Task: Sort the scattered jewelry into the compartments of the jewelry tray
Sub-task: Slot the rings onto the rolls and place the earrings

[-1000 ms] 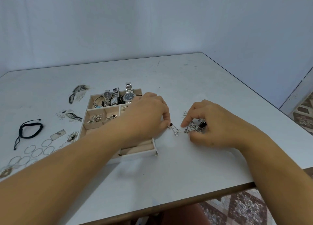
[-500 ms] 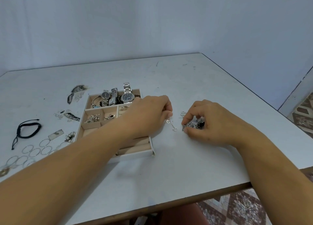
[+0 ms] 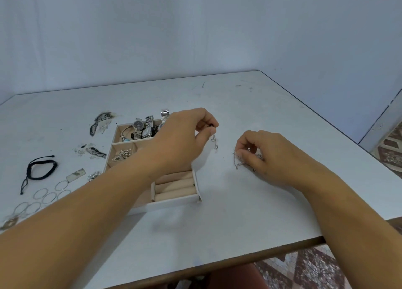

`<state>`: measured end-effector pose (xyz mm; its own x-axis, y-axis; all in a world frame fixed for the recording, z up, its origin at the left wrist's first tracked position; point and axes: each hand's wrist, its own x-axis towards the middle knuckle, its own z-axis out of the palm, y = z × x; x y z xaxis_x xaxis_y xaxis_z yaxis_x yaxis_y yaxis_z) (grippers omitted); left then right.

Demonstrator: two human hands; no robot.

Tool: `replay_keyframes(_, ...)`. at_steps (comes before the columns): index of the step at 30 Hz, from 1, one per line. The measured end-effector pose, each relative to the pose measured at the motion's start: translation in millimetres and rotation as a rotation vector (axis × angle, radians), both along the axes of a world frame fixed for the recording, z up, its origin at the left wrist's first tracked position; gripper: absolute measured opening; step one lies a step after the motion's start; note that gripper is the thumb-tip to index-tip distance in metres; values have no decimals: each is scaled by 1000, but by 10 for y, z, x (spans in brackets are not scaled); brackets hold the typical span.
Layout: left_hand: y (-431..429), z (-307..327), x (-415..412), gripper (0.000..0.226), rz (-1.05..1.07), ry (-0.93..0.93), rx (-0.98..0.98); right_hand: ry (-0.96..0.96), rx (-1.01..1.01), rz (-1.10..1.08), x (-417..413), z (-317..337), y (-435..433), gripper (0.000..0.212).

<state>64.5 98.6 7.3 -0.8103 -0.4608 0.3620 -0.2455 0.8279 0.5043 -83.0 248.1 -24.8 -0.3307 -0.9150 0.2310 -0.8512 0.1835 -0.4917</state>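
A person's left hand (image 3: 182, 134) pinches a dangling earring (image 3: 214, 141), hanging vertically just right of the jewelry tray (image 3: 174, 201); the right hand (image 3: 264, 156), farther right, closes on a tangle of chains (image 3: 241, 162).

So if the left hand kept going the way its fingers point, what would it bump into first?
Probably the right hand and the small tangle of chains it pinches. The left hand, holding a dangling earring, points rightward across bare table toward them; depth is uncertain.
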Motion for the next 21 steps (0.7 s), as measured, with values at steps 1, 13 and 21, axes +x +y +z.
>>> replay_keyframes(1,-10,12,23,9,7,11,8,-16,-22,-4,8,3,-8,11)
replay_keyframes(13,-200,252,688,9,115,178,100,-90,-244,66,317,347,-276,7)
replay_keyframes(21,-333,363,1111,13,166,230,132,-128,-361,190,788,660,-679,6)
